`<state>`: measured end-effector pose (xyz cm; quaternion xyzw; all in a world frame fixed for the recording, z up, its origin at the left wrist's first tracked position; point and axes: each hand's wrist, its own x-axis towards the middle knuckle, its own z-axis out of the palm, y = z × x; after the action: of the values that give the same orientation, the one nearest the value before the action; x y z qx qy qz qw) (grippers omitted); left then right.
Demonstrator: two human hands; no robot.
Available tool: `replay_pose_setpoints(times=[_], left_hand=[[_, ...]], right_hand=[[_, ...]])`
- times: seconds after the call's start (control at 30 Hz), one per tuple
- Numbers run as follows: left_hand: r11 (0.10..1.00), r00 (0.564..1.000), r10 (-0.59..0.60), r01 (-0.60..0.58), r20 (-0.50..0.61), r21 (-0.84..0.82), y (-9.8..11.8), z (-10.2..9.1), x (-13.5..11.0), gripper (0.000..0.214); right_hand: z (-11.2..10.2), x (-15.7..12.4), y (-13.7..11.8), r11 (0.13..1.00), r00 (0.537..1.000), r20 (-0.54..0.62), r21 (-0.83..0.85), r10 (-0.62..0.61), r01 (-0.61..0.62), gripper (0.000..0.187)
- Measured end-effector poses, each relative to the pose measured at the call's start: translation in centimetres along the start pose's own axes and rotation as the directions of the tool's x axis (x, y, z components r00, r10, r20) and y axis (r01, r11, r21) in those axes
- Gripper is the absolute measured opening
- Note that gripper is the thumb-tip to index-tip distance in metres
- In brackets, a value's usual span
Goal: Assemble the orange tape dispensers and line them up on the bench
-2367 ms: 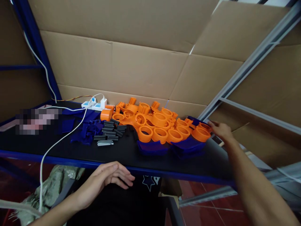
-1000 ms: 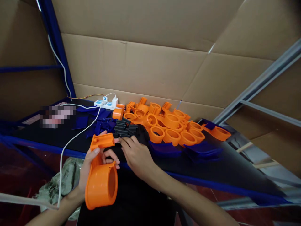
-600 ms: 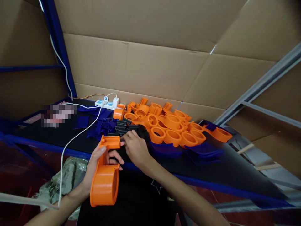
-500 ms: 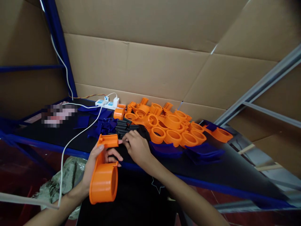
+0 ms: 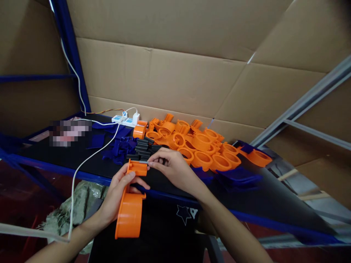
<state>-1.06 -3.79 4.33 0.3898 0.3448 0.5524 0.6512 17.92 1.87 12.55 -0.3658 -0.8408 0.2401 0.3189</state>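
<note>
My left hand (image 5: 119, 195) grips an orange plastic housing (image 5: 131, 208), a round cup with a flat rectangular neck, held over the shelf's front edge. My right hand (image 5: 172, 168) pinches a thin silvery pin (image 5: 143, 162) and holds it against the top of that neck. Just behind the hands lie a stack of black bars (image 5: 142, 149) and a heap of dark blue plastic pieces (image 5: 120, 149). A large pile of matching orange housings (image 5: 197, 148) covers the middle of the black shelf (image 5: 68, 160).
A white power strip (image 5: 124, 119) with a plugged charger sits at the back, its white cable (image 5: 82, 166) running off the front edge. Cardboard sheets line the wall. A grey metal frame (image 5: 301, 106) slants on the right. More blue parts (image 5: 236, 177) lie under the orange pile.
My right hand left the far orange pile, the left took up an orange housing, then the right picked a small pin beside the black bars and brought it to the housing's neck.
</note>
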Motion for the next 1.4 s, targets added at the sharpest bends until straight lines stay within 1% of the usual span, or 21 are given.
replay_pose_setpoints(times=[0.13,0.2,0.27,0.37,0.43,0.5,0.57,0.6,0.67,0.8,1.0,1.1,1.13,1.2,1.27,1.3,1.4], left_hand=[[0.998,1.0,0.021,-0.022,0.021,0.06,0.2,0.5,-0.3,0.038],[0.998,0.999,0.011,-0.013,0.035,0.069,0.1,0.6,-0.4,0.038],[0.999,0.999,-0.021,0.018,0.043,0.049,-0.2,0.7,-0.4,0.036],[0.998,0.998,-0.058,0.059,0.033,-0.031,-0.4,0.8,-0.5,0.035],[0.994,0.999,-0.054,0.054,0.01,-0.09,-0.4,0.7,-0.5,0.035],[0.991,0.999,-0.04,0.037,-0.02,-0.132,-0.2,0.6,-0.4,0.034],[0.987,0.998,-0.044,0.037,-0.039,-0.158,-0.1,0.4,-0.3,0.034],[0.985,0.998,-0.05,0.043,-0.042,-0.165,-0.1,0.3,-0.2,0.034],[0.985,0.997,-0.057,0.049,-0.043,-0.167,-0.1,0.2,-0.2,0.034],[0.987,0.999,-0.025,0.018,-0.042,-0.163,-0.2,0.2,-0.2,0.027],[0.988,0.999,0.004,-0.012,-0.052,-0.154,0.0,0.3,0.2,0.023],[0.988,0.996,0.028,-0.04,-0.081,-0.149,0.0,0.4,0.3,0.022],[0.988,0.995,0.035,-0.048,-0.092,-0.149,0.0,0.4,0.2,0.022],[0.987,0.993,0.044,-0.06,-0.111,-0.151,-0.1,0.5,0.1,0.022],[0.985,0.991,0.052,-0.071,-0.125,-0.156,-0.2,0.6,0.0,0.023],[0.984,0.99,0.052,-0.073,-0.129,-0.16,-0.2,0.7,-0.1,0.024],[0.984,0.992,0.031,-0.052,-0.124,-0.169,-0.4,0.9,-0.3,0.029]], right_hand=[[1.2,-0.1,0.6,0.998,0.999,-0.051,-0.059,-0.004,0.001,0.006],[1.7,-0.1,0.9,0.996,0.997,-0.062,-0.08,-0.039,0.034,0.004],[2.0,0.2,1.2,0.992,0.996,-0.046,-0.106,-0.077,0.072,0.002],[2.2,0.9,1.7,0.983,0.995,-0.029,-0.161,-0.092,0.087,0.012],[2.2,1.5,2.0,0.963,0.996,-0.078,-0.269,-0.053,0.03,0.02],[2.6,2.1,2.2,0.892,0.995,-0.104,-0.45,-0.003,-0.045,0.024],[3.2,2.5,2.4,0.783,0.997,-0.06,-0.619,0.043,-0.071,0.024],[3.6,2.6,2.5,0.739,0.998,-0.028,-0.67,0.062,-0.064,0.023],[4.3,2.8,2.8,0.696,0.997,0.006,-0.716,0.083,-0.053,0.022],[4.6,3.0,3.5,0.676,0.997,0.007,-0.735,0.082,-0.05,0.025],[4.0,3.2,3.6,0.673,0.998,0.063,-0.739,0.018,0.034,0.02],[3.3,3.0,3.5,0.679,0.998,0.06,-0.732,-0.013,0.053,0.021],[2.9,2.9,3.5,0.693,0.998,0.046,-0.718,-0.033,0.056,0.022],[1.9,2.3,3.6,0.76,0.993,-0.002,-0.644,-0.114,0.086,0.022],[0.6,1.6,3.6,0.844,0.973,-0.049,-0.51,-0.224,0.169,0.019],[0.1,1.2,3.5,0.871,0.961,-0.061,-0.441,-0.271,0.217,0.018],[-0.8,0.1,2.9,0.89,0.941,-0.013,-0.331,-0.338,0.315,0.019]])
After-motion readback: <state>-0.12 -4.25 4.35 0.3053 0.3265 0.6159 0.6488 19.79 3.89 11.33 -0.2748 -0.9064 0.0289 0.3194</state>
